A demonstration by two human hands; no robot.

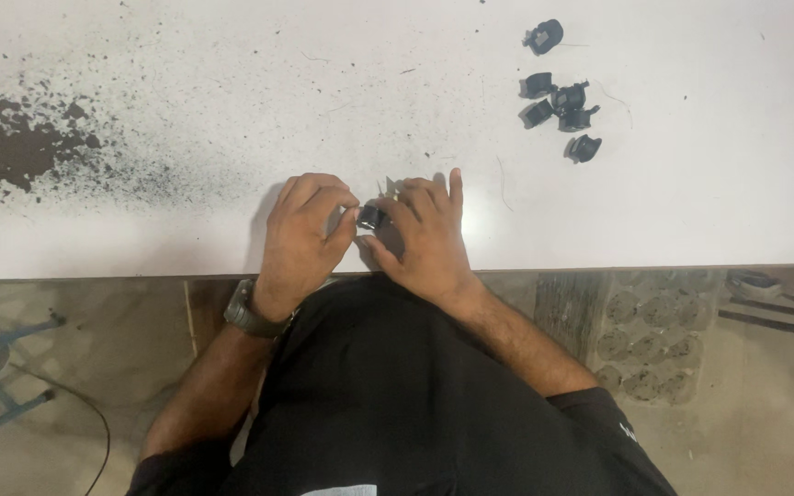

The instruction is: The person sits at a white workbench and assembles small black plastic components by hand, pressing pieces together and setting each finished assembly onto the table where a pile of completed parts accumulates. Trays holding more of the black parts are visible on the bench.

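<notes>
**K:** Okay, status on the hands?

**R:** Both on the small black cylindrical part (370, 217), pinched between them at the near edge of the white table (599, 220). Left hand (303, 237) has fingers curled over, thumb and forefinger tips closed on the part's left end. Right hand (425, 234) grips the right end with thumb and bent fingers; its index finger sticks out straight, away from the table edge.

**K:** Axis?

**R:** Looks roughly parallel to the table edge, running hand to hand. Part is mostly covered, so I can't tell more than that. Neither hand is nearer; both touch it.

**K:** Is it resting on the table?

**R:** Can't tell. It's at or just above the surface, close to the edge.

**K:** Anything else up there?

**R:** Cluster of similar black parts (562, 99), six or so, well away from the table edge, on the right-hand side, far from both hands. Dark powder spill (11, 152) on the left side, thinning into specks toward the middle. Left wrist carries a dark wristwatch (245, 312), just off the table edge.
</notes>
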